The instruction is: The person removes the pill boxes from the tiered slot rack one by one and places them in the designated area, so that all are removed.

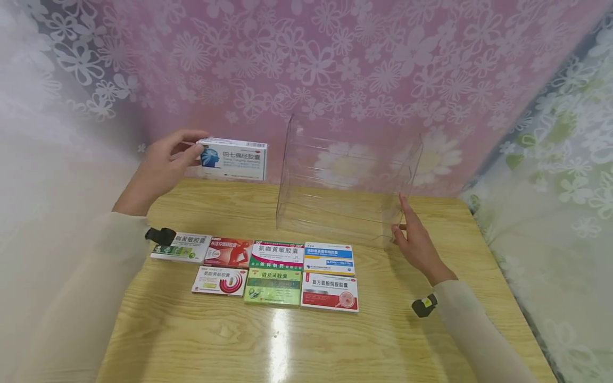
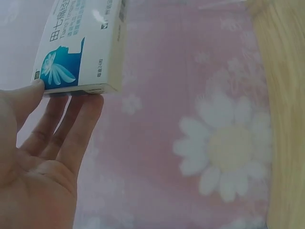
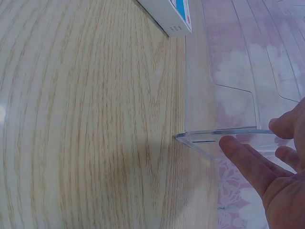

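Note:
In the head view my left hand (image 1: 160,167) holds up a white medicine box (image 1: 234,161) with a blue head picture, above the back of the table. The left wrist view shows the thumb on the printed face of the box (image 2: 86,47) and the fingers under its end. To the right stands a clear plastic rack (image 1: 284,181) with tiers. My right hand (image 1: 416,244) pinches the rack's right side panel. In the right wrist view the thumb and fingers lie on opposite sides of that panel (image 3: 224,131).
Several medicine boxes lie face up in two rows in front of the rack, among them a red box (image 1: 226,252), a green box (image 1: 273,287) and a blue-and-white box (image 1: 328,258). They rest on a wood-grain table (image 1: 230,340). A flowered pink curtain (image 1: 268,58) hangs behind.

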`<control>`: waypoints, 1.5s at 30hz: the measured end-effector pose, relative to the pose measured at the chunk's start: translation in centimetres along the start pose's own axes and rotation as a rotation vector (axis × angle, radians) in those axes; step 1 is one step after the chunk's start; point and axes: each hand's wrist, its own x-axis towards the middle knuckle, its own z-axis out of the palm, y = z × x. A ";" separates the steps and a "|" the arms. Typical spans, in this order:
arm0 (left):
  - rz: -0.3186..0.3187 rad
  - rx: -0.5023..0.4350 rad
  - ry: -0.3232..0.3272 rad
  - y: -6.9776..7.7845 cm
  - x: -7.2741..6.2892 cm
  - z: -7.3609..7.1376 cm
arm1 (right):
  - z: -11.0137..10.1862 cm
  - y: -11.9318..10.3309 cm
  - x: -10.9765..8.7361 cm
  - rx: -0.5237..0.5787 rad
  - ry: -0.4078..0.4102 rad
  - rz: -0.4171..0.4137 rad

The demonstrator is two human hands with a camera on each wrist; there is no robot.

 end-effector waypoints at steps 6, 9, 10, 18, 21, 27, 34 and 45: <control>-0.097 0.042 -0.014 -3.1 -3.0 -2.7 | 0.1 -0.1 0.0 0.001 0.002 0.009; -0.127 0.077 -0.038 -4.4 -4.2 -3.7 | 0.1 -0.1 0.0 -0.003 0.006 0.012; -0.131 0.083 -0.047 -4.9 -4.7 -4.0 | 0.1 -0.1 0.0 -0.004 0.007 0.011; -0.175 0.037 -0.194 -8.7 -8.3 -5.1 | 0.2 -0.1 -0.1 -0.009 0.006 0.008; -0.213 0.031 -0.281 -9.9 -9.3 -5.1 | 0.1 -0.1 -0.1 -0.010 0.008 0.004; -0.311 -0.002 -0.474 -12.1 -11.0 -5.3 | 0.2 -0.2 -0.2 -0.007 0.006 -0.003; -0.390 -0.097 -0.623 -14.6 -12.5 -6.0 | 0.3 -0.2 -0.1 -0.014 0.013 -0.010; -0.479 -0.197 -0.713 -17.7 -13.6 -5.2 | 0.2 -0.3 0.0 -0.015 0.008 -0.006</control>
